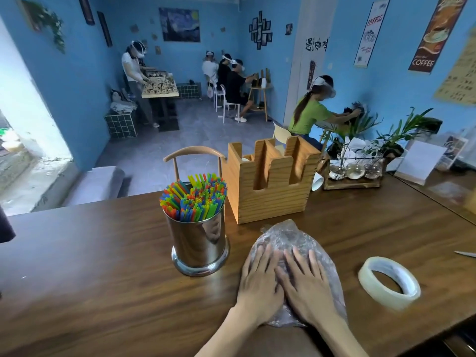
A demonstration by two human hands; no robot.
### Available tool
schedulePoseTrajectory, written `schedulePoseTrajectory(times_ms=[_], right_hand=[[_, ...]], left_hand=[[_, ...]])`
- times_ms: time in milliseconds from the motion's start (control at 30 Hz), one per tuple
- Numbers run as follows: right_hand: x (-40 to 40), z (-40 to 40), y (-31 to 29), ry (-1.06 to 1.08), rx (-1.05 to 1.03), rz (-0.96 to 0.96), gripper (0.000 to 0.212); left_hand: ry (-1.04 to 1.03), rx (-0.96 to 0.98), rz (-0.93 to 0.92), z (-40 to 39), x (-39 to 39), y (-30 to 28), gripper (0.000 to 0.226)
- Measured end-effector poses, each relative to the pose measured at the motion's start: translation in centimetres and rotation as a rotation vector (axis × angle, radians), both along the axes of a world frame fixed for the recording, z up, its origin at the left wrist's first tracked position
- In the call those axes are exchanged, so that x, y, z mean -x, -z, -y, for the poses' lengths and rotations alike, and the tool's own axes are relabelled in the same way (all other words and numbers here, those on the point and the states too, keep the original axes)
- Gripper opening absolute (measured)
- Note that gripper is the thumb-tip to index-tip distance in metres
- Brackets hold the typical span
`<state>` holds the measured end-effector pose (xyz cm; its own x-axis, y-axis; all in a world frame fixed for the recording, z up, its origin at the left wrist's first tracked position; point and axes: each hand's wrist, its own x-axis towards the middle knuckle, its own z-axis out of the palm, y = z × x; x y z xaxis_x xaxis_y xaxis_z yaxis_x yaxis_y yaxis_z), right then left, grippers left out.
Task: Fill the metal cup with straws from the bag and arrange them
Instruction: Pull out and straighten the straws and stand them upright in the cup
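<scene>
Straws have left the bag, to judge by how flat it lies: the clear plastic is spread on the table right in front of the person, crumpled and see-through, with nothing coloured showing inside it. Both hands lie on top of it side by side, palms down and fingers straight. The left hand covers the bag's near left part and the right hand its middle, their inner edges touching. Neither hand grips anything; they press the plastic flat against the wood.

Just to the right of the bag, apart from it, sits a roll of clear tape. To the left, near the bag but not touching it, stands the metal cup, upright on its flared base. It is packed with the straws, a dense multicoloured bundle whose tips stand above the rim and fan out a little, some leaning left and some higher at the back.

Behind the cup and bag is a wooden holder with slotted walls.

My reading is that the filling is done and the empty bag is being smoothed. What remains is the arranging: the next move calls for lifting a hand off the plastic, reaching left to the cup, and evening the uneven tips without tipping the cup.
</scene>
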<state>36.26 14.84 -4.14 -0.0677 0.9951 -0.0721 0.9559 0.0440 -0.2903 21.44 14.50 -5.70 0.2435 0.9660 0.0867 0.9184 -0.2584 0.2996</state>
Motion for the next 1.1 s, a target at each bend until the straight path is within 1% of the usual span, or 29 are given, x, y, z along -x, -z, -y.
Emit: schedulePoseTrajectory(times_ms=[67,133,200,267,300,333,367,400,433,467,500,533,567,600,633,700,767,867,1000,1100], right_hand=[[0.0,0.1,-0.1,0.007,0.004,0.001,0.13],[0.2,0.2,-0.7,-0.006,-0.028,0.047,0.125],[0.6,0.1,-1.7,-0.024,-0.065,0.093,0.113],[1.6,-0.4,-2.8,-0.056,-0.124,0.068,0.114],[2.3,-0.6,-3.3,-0.08,-0.157,-0.001,0.116],[3.2,-0.8,-4.1,-0.102,-0.169,-0.13,0.112],[4.2,-1.0,-4.9,-0.126,-0.13,-0.32,0.1],[5.4,-1.3,-6.1,-0.164,-0.05,-0.527,0.086],[6.7,-1.6,-7.0,-0.203,0.029,-0.722,0.08],[8.1,-2.0,-7.6,-0.256,0.075,-0.871,0.085],[9.4,-2.5,-7.9,-0.317,0.083,-0.934,0.097],[10.7,-3.0,-7.8,-0.384,0.068,-0.95,0.11],[11.9,-3.4,-7.6,-0.433,0.042,-0.964,0.123],[12.9,-3.9,-7.2,-0.443,0.022,-0.997,0.132],[13.7,-4.1,-6.8,-0.425,0.002,-1.025,0.139],[14.9,-4.3,-6.2,-0.364,-0.03,-1.076,0.14],[15.7,-4.1,-6.1,-0.31,-0.069,-1.109,0.132],[16.6,-3.6,-6.2,-0.284,-0.089,-1.141,0.12],[17.5,-1.5,-6.3,-0.346,-0.064,-1.149,0.121],[18.5,0.8,-5.7,-0.374,-0.03,-1.138,0.127]], left_hand=[[0.006,-0.048,0.157,1.0,1.0,-1.2,0.074],[0.016,-0.067,0.284,2.1,2.0,-2.5,0.072],[-0.006,-0.152,0.34,3.3,3.1,-4.1,0.068],[-0.043,-0.337,0.419,4.8,4.6,-5.7,0.062],[-0.06,-0.478,0.477,5.6,5.5,-6.1,0.055],[-0.097,-0.632,0.547,6.3,6.5,-6.3,0.046],[-0.167,-0.752,0.619,6.8,7.5,-6.4,0.041],[-0.257,-0.824,0.679,7.0,8.7,-6.5,0.043],[-0.348,-0.849,0.728,6.8,10.0,-6.5,0.052],[-0.438,-0.809,0.779,6.2,11.3,-6.4,0.068],[-0.511,-0.715,0.82,5.3,12.6,-6.3,0.088],[-0.543,-0.589,0.848,4.4,13.6,-6.4,0.11],[-0.537,-0.468,0.867,3.4,14.3,-6.5,0.127],[-0.508,-0.377,0.879,2.5,14.8,-6.6,0.139],[-0.465,-0.315,0.887,1.6,15.1,-6.9,0.144],[-0.396,-0.254,0.899,0.5,15.4,-7.1,0.145],[-0.402,-0.214,0.927,0.1,15.5,-7.3,0.142],[-0.444,-0.232,0.929,0.8,16.0,-7.1,0.139],[-0.486,-0.276,0.932,4.0,17.0,-7.0,0.142],[-0.544,-0.262,0.952,7.0,17.8,-6.4,0.145]])
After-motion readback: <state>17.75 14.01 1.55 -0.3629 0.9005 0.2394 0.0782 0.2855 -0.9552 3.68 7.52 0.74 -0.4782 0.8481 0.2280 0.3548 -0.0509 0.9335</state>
